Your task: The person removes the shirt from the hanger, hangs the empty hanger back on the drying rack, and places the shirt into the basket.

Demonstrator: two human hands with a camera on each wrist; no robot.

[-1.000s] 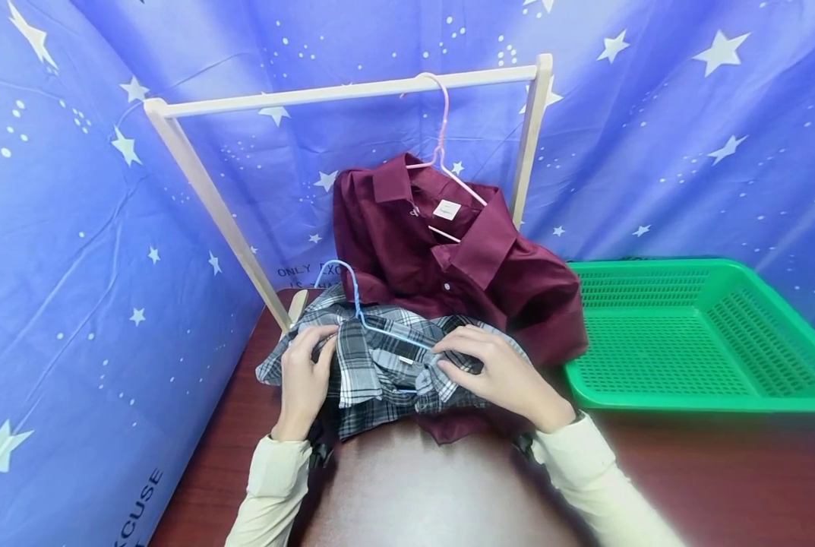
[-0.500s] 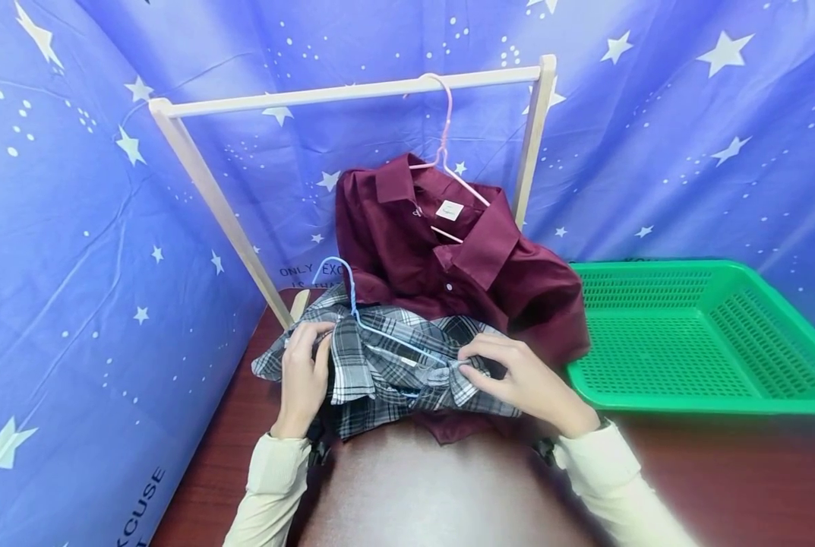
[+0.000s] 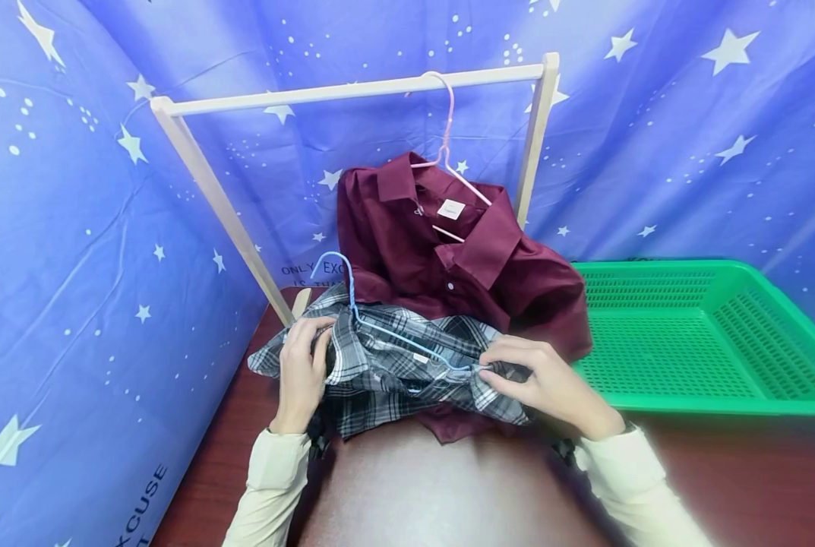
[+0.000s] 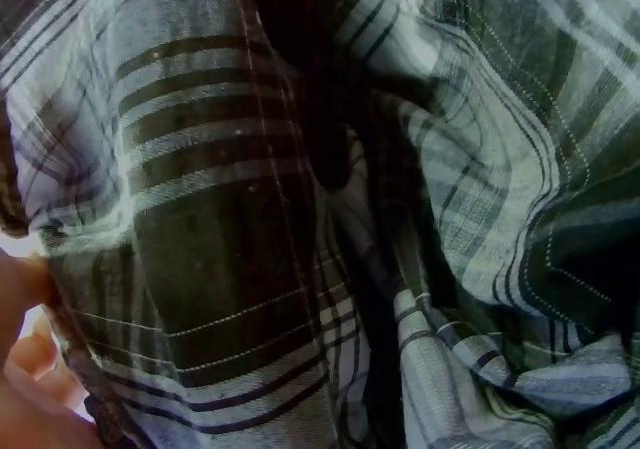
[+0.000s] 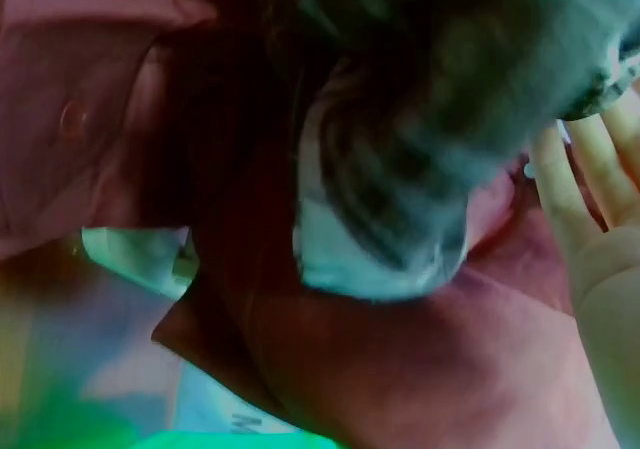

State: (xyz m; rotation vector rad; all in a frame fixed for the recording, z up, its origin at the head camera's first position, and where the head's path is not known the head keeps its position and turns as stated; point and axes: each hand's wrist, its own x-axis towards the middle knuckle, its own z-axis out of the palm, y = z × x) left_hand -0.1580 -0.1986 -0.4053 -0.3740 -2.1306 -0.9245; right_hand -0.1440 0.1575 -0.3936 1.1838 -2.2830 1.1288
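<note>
Head view: my left hand (image 3: 302, 372) and right hand (image 3: 547, 384), well apart, each pinch the plaid shirt (image 3: 390, 399) over the worktop (image 3: 421, 486), before the maroon shirt (image 3: 407, 251); should my right pinch slip, the tilted blue hanger (image 3: 352, 289) could slide out.

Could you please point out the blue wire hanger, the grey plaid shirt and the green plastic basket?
Blue wire hanger (image 3: 352, 295): head view, on its twisted neck.
Grey plaid shirt (image 3: 393, 358): head view, cloth inside its neckline.
Green plastic basket (image 3: 708, 406): head view, near rim.
</note>
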